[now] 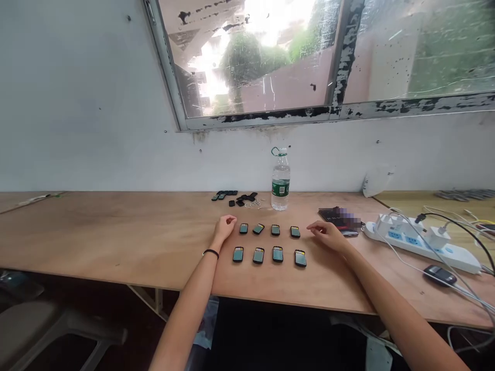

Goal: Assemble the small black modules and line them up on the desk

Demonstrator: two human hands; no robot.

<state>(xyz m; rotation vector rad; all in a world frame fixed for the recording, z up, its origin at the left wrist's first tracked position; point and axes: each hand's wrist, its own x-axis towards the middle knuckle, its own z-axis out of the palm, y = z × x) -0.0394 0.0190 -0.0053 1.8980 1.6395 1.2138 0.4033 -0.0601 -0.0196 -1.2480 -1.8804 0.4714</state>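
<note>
left hand (pixel 225 226) curls, pinch unclear; right hand (pixel 328 235) looks loosely spread; both flank two rows of gadgets (pixel 277 254), apparently spaced for easy access

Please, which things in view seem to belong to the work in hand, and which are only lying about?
Likely in the work:
eight small dark-rimmed pieces in two rows, the back row between left hand and right hand;
perhaps the similar pieces by the wall.

Apparently just lying about:
water bottle;
white power strip;
black rounded device.
</note>
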